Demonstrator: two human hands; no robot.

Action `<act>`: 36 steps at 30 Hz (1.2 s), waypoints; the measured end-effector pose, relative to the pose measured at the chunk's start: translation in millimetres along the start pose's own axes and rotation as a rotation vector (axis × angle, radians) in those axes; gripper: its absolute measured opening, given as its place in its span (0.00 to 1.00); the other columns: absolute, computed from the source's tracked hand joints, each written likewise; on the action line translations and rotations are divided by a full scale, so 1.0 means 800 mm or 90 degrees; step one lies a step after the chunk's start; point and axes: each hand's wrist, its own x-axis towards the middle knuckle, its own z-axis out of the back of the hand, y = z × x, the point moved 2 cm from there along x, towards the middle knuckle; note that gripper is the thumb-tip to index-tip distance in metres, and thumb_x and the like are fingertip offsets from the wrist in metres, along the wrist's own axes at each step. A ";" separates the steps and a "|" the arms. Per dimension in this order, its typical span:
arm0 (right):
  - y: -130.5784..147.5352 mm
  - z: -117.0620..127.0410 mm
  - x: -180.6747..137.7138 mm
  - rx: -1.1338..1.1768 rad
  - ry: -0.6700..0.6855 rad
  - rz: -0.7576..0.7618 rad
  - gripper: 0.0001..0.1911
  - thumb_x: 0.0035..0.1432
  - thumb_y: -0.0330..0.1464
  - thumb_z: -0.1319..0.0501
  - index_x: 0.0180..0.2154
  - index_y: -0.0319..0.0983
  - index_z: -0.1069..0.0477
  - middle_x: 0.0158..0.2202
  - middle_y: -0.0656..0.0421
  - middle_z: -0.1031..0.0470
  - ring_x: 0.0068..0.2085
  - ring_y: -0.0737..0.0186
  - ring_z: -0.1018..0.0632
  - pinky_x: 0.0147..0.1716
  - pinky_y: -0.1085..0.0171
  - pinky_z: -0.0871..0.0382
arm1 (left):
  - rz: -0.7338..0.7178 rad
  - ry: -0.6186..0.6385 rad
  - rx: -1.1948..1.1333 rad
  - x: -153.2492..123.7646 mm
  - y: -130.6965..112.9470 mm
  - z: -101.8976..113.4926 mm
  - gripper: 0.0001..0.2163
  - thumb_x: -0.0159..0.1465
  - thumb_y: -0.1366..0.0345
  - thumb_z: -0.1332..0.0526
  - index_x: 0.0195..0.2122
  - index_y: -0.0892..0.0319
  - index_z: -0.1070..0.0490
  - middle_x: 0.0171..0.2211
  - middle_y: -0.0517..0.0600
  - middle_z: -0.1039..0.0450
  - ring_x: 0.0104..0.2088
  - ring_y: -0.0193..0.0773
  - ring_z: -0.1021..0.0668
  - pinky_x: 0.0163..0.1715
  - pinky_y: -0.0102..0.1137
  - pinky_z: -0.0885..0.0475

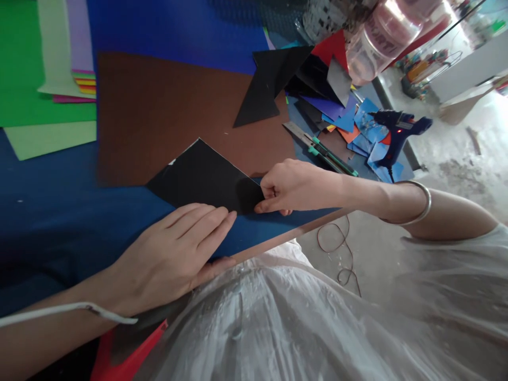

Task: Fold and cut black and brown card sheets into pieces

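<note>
A black sheet of paper (198,174), folded into a pointed shape, lies on the blue table (51,222) near its front edge. My left hand (174,254) rests flat on the table with fingers stretched out, the fingertips touching the black paper's lower edge. My right hand (291,186) is closed in a pinch on the paper's right corner. A silver bangle (420,206) sits on my right wrist.
A large brown sheet (166,106) lies behind the black paper. Green, pale and coloured sheets (43,69) are stacked at the far left. Black, red and blue paper scraps (317,84), a utility knife (321,148), a blue glue gun (397,132) and a clear jar (381,37) crowd the right.
</note>
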 end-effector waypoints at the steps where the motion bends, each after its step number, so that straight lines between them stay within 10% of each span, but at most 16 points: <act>1: -0.003 0.000 -0.001 0.006 0.000 0.000 0.18 0.62 0.41 0.34 0.22 0.40 0.27 0.20 0.65 0.22 0.25 0.68 0.22 0.29 0.66 0.38 | 0.006 0.001 -0.006 0.000 0.000 0.000 0.22 0.75 0.56 0.43 0.57 0.72 0.27 0.49 0.65 0.20 0.48 0.55 0.17 0.50 0.47 0.20; 32: -0.069 -0.002 -0.042 0.141 -0.039 -0.035 0.16 0.59 0.33 0.33 0.21 0.41 0.30 0.20 0.66 0.23 0.24 0.68 0.23 0.27 0.67 0.35 | -0.025 0.032 0.007 0.001 0.007 -0.002 0.23 0.75 0.54 0.45 0.60 0.70 0.30 0.47 0.64 0.22 0.46 0.55 0.18 0.45 0.48 0.19; 36: -0.065 -0.011 -0.057 0.123 -0.157 -0.013 0.15 0.62 0.34 0.34 0.24 0.40 0.31 0.22 0.65 0.24 0.25 0.69 0.24 0.28 0.67 0.35 | -0.012 0.048 0.010 -0.001 0.007 -0.004 0.24 0.75 0.52 0.45 0.60 0.69 0.30 0.48 0.63 0.22 0.47 0.54 0.18 0.47 0.47 0.20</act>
